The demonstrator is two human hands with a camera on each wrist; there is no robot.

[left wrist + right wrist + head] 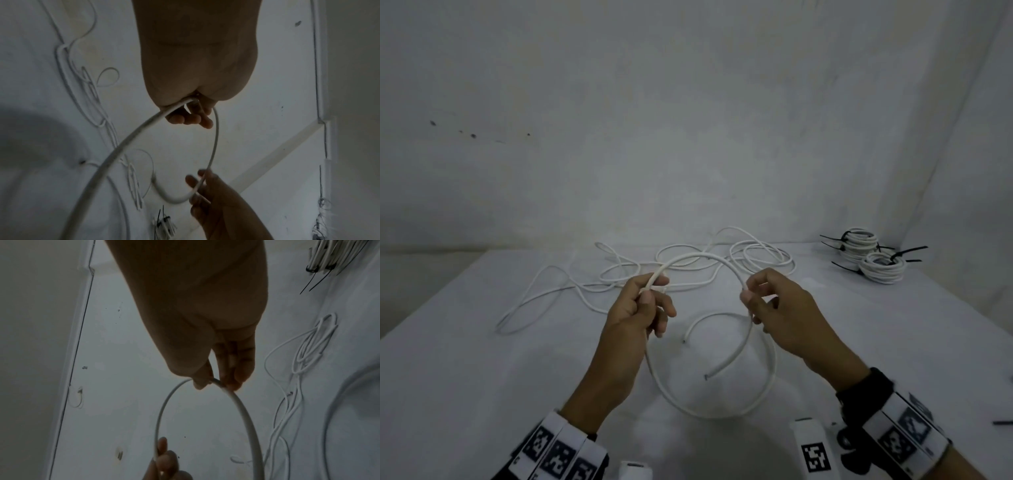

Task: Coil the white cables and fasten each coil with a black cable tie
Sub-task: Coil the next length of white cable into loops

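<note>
I hold a white cable (698,257) in both hands above the white table (482,377). My left hand (650,298) grips it between thumb and fingers, and the cable arches from there over to my right hand (751,301), which pinches it. Below the hands it hangs in a wide loop (770,377), with two cut ends (705,377) inside the loop. In the left wrist view the cable (213,146) runs from the left hand (191,112) down to the right hand (205,186). The right wrist view shows the right hand (216,382) pinching the arch (164,410).
More loose white cables (756,257) lie tangled at the back of the table. Two finished coils (873,257) bound with black cable ties sit at the back right. A black cable tie (1001,422) lies at the right edge. Walls close in behind and right.
</note>
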